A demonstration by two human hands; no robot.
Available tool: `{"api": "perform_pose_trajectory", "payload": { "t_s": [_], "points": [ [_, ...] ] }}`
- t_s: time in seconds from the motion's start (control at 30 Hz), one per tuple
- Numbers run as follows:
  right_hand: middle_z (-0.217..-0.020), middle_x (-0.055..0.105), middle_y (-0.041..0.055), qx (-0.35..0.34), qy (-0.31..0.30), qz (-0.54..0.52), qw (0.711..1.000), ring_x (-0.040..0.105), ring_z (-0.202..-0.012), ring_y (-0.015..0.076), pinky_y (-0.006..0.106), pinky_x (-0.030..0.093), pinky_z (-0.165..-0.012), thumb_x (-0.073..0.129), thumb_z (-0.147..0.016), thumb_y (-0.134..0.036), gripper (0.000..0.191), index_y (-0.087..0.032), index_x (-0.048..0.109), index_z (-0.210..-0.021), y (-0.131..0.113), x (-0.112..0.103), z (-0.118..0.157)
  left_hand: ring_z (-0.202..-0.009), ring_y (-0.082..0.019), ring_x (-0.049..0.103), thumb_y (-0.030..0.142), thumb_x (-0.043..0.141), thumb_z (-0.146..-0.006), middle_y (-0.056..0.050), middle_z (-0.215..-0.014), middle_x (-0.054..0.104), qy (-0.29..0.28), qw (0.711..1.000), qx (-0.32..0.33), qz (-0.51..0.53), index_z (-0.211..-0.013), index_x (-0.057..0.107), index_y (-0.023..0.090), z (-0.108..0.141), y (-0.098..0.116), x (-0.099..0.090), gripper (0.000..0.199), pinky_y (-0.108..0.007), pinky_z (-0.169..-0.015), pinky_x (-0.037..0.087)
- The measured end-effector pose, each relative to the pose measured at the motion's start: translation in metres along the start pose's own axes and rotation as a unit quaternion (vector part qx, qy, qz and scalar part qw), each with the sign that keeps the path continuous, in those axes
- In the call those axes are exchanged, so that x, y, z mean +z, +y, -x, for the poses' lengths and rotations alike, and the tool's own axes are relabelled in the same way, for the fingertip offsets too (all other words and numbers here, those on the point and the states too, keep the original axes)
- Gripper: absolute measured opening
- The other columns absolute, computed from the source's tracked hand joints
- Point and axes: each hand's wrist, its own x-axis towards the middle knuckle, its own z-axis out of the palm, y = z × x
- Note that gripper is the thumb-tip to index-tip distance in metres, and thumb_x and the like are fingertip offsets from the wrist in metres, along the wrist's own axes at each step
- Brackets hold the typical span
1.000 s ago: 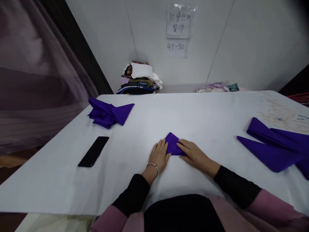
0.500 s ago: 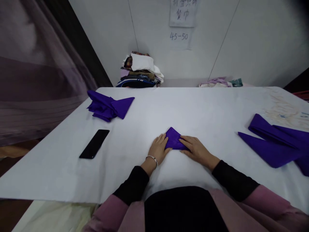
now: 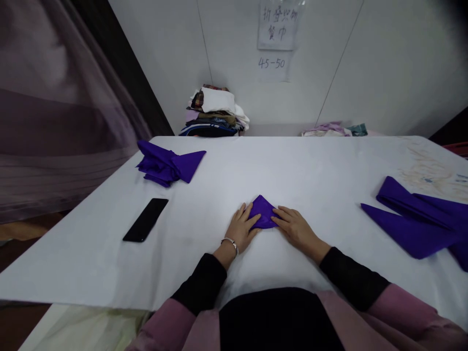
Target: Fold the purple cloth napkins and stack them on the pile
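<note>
A small purple napkin (image 3: pixel 263 208), folded into a pointed shape, lies on the white table before me with its peak facing away. Its near edge looks slightly jagged. My left hand (image 3: pixel 241 225) rests flat over its left side, fingers spread, with a fingertip reaching towards the middle; a silver bracelet circles that wrist. From the right, my right hand (image 3: pixel 295 225) presses extended fingertips onto the napkin's right side, and its thumb is mostly hidden. Neither hand lifts the cloth.
A black phone (image 3: pixel 146 219) lies to the left. Purple cloths are bunched at the far left (image 3: pixel 170 163) and folded at the right (image 3: pixel 417 219). A clothes pile (image 3: pixel 215 112) stands beyond the far table edge (image 3: pixel 274 137), below wall signs (image 3: pixel 277 27).
The left fingers have spread further onto the napkin, and the right thumb has drawn in. The napkin's near edge now looks jagged rather than straight. The view has tilted up slightly.
</note>
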Motion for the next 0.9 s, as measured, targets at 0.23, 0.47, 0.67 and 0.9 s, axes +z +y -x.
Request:
{"api": "perform_pose_trajectory", "payload": {
  "t_s": [0.23,0.47,0.67,0.9],
  "points": [
    [-0.132,0.051,0.0082,-0.037,-0.049,-0.034,0.998,0.043,-0.123,0.0242,0.043,0.042,-0.092,0.041,-0.089,-0.012,0.040,-0.021,0.052,-0.126,0.001,0.002,0.010,-0.137,-0.031,0.014,0.027,0.046,-0.088,-0.010,-0.148,0.026,-0.034,0.999,-0.010,-0.033,-0.125,0.051,0.023,0.004,-0.001,-0.001,0.037,-0.053,-0.108,0.022],
    [-0.133,0.049,0.0098,-0.017,-0.077,-0.031,0.996,0.041,-0.126,0.0234,0.048,0.033,-0.102,0.043,-0.092,-0.027,0.037,-0.020,0.050,-0.127,-0.005,-0.013,0.014,-0.137,-0.030,0.017,0.050,0.042,-0.087,-0.012,-0.149,0.023,-0.077,0.995,-0.002,-0.062,-0.135,0.039,0.022,0.008,0.000,-0.008,0.055,-0.052,-0.108,0.020],
    [-0.143,0.034,0.0123,-0.032,-0.066,-0.044,0.996,0.020,-0.136,0.0252,0.050,0.024,-0.107,0.042,-0.090,-0.045,0.055,-0.018,0.036,-0.137,-0.021,-0.017,-0.033,-0.136,-0.030,0.017,0.051,0.039,-0.088,-0.013,-0.148,0.024,-0.070,0.995,0.001,-0.069,-0.136,0.037,0.023,0.007,0.001,-0.007,0.056,-0.052,-0.108,0.021],
    [-0.141,0.036,0.0183,-0.034,-0.087,-0.032,0.995,0.021,-0.135,0.0280,0.052,0.021,-0.108,0.038,-0.088,-0.056,0.071,-0.009,0.029,-0.140,-0.025,0.014,-0.035,-0.136,-0.030,0.018,0.047,0.045,-0.086,-0.013,-0.148,0.024,-0.063,0.995,0.013,-0.079,-0.137,0.034,0.023,0.009,-0.002,-0.004,0.057,-0.052,-0.108,0.022]
  ]
}}
